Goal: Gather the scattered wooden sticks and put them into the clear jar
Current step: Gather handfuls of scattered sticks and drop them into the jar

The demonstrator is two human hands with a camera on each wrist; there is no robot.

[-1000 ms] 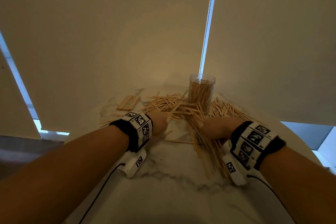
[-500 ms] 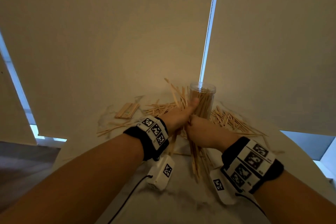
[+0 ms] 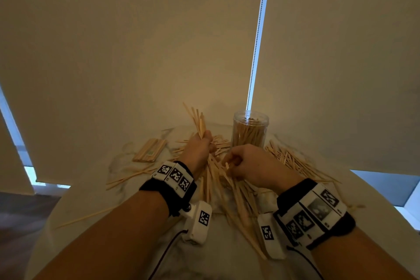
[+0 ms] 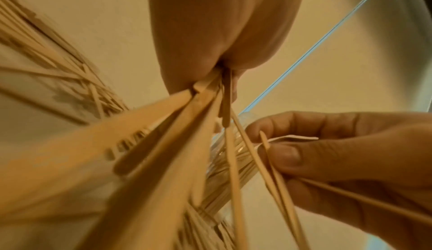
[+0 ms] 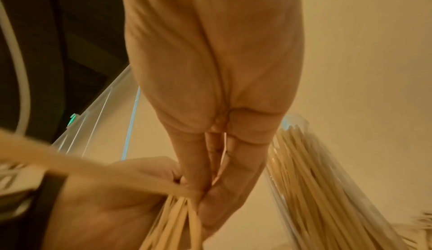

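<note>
A clear jar (image 3: 249, 130) stands upright at the back of the white table (image 3: 127, 241), well filled with wooden sticks. My left hand (image 3: 200, 148) grips a bundle of sticks (image 3: 198, 120) in a fist, left of the jar; their upper ends fan out above the fist and the lower ends hang down. My right hand (image 3: 244, 163) is just in front of the jar and pinches a few sticks (image 4: 278, 176) between thumb and fingers. Loose sticks (image 3: 241, 202) lie scattered under and between both hands. The jar (image 5: 327, 180) shows beside my right hand in the right wrist view.
More loose sticks (image 3: 293, 161) lie right of the jar and at the left (image 3: 127, 177). A flat pack of sticks (image 3: 150, 153) lies at the back left. Roller blinds hang close behind the table, with a bead chain (image 3: 256, 36) above the jar.
Both hands came up off the table with sticks. My left hand has moved left, away from the jar, with its bundle. My right hand now pinches a few sticks in front of the jar.
</note>
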